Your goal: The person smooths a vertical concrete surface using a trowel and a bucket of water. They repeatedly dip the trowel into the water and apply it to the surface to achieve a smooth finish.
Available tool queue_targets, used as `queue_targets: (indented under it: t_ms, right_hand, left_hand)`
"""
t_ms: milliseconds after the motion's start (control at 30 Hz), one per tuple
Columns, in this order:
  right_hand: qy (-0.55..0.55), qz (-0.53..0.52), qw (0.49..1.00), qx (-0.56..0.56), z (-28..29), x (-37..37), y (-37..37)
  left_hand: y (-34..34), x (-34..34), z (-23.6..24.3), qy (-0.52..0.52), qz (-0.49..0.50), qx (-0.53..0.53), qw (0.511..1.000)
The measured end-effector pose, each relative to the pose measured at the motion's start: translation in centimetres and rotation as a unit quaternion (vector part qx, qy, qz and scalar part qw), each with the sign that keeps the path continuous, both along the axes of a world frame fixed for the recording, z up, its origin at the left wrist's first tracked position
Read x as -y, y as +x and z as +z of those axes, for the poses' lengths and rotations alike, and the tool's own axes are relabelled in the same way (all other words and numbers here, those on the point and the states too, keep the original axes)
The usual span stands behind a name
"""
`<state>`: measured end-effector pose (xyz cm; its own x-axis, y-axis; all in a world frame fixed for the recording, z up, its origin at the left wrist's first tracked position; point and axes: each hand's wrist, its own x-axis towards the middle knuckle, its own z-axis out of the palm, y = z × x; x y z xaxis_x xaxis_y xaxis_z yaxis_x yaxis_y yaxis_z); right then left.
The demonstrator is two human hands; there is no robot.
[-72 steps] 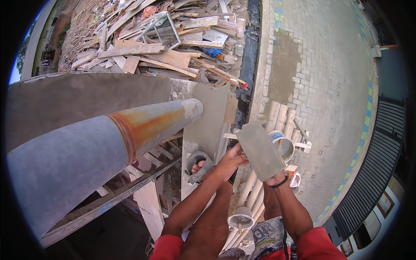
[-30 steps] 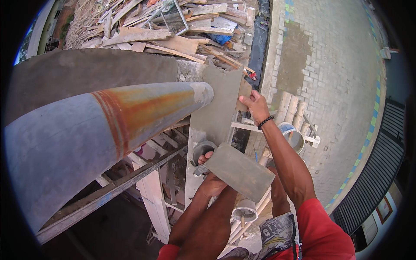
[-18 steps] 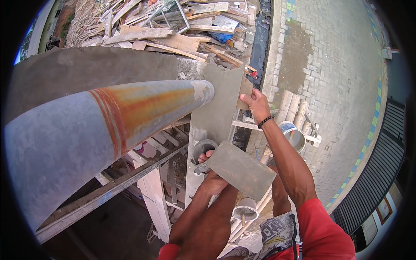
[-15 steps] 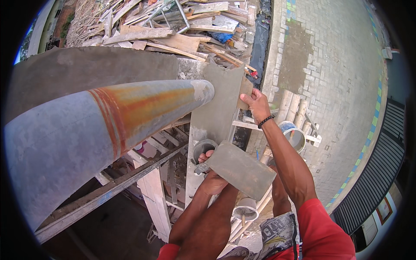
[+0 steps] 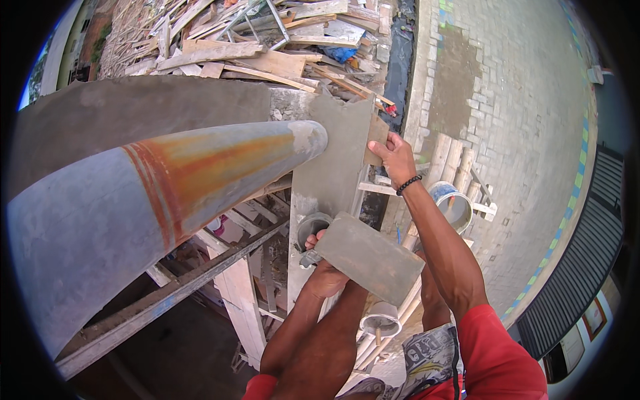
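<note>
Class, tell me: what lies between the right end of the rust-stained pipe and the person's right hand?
In the head view, a strip of grey plastered surface lies there, then the brown board whose edge the right hand holds.

Scrap wood [image 5: 233, 52]: piled at top, left of centre. Frame [image 5: 277, 19]: pale, on the pile. Blue sheet [image 5: 341, 53]: pile's right side. Paving [image 5: 520, 127]: upper right. Channel [image 5: 398, 67]: dark, between pile and paving. Pipe [image 5: 180, 183]: grey, rust-streaked, left to centre. Gate [image 5: 579, 277]: slatted, far right.

Matt board [image 5: 370, 259], rusty metal pipe [image 5: 87, 193]
</note>
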<state>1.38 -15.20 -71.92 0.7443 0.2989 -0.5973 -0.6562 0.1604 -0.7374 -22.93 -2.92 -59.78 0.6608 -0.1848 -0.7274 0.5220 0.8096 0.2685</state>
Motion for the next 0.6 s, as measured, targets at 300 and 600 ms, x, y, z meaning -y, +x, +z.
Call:
queue_targets:
  t_ms: [300, 600]
  right_hand:
    - [-0.003, -0.031, 0.999, 0.008, 0.4, -0.2, -0.1]
    - [-0.003, -0.005, 1.000, 0.004, 0.3, 0.0, 0.0]
  left_hand:
    - [0.6, -0.2, 0.4, -0.007, 0.013, 0.013, 1.000]
    - [0.9, -0.2, 0.8, -0.008, 0.034, 0.027, 0.999]
